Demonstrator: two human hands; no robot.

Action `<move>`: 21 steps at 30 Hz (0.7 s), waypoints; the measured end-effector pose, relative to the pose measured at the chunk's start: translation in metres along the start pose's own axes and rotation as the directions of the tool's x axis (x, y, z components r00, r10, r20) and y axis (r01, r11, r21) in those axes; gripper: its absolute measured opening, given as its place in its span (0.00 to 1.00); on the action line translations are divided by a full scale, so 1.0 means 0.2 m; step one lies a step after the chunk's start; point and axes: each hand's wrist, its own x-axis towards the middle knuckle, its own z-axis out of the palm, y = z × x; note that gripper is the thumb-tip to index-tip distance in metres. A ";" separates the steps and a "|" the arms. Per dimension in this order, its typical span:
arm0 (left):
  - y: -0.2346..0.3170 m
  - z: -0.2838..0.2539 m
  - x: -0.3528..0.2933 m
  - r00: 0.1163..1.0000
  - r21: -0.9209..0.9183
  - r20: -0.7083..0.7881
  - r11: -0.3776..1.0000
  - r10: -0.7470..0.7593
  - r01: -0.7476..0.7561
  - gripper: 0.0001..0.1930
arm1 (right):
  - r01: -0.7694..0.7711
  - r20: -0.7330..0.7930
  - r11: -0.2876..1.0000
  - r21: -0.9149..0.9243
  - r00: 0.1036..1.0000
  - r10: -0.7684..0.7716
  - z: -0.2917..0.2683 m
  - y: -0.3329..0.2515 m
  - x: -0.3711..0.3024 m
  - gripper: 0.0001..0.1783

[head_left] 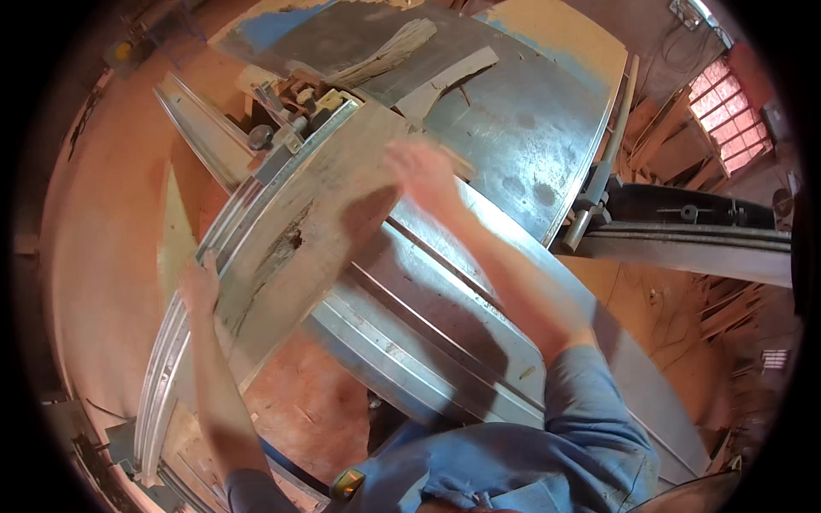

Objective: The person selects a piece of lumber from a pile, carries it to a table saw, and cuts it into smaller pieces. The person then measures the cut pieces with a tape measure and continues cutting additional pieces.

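Note:
A long, rough wooden board (pixel 329 192) with a dark knotty flaw lies across a metal saw table (pixel 428 303), against a ribbed aluminium fence (pixel 244 205). My left hand (pixel 201 286) grips the board's left edge beside the fence, with its fingertips at the rail. At the board's right side, toward its far end, is my right hand (pixel 421 175), fingers stretched out and somewhat blurred. Whether its palm presses on the wood or hovers just over it, I cannot tell. A dark shadow falls on the board beneath this hand.
Two rough wood offcuts, one bark-edged (pixel 389 53) and one curved (pixel 449 81), lie on the far grey tabletop (pixel 539 111). A clamp-like stop (pixel 269 137) sits at the fence. A metal rail (pixel 684 244) juts right, near scrap wood (pixel 727 308) on the floor.

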 end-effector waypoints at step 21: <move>0.10 0.22 0.25 1.000 0.100 0.017 0.995 -0.027 0.025 0.30 | -0.753 0.326 0.194 0.629 0.482 0.814 -0.05 1.18 0.77 0.21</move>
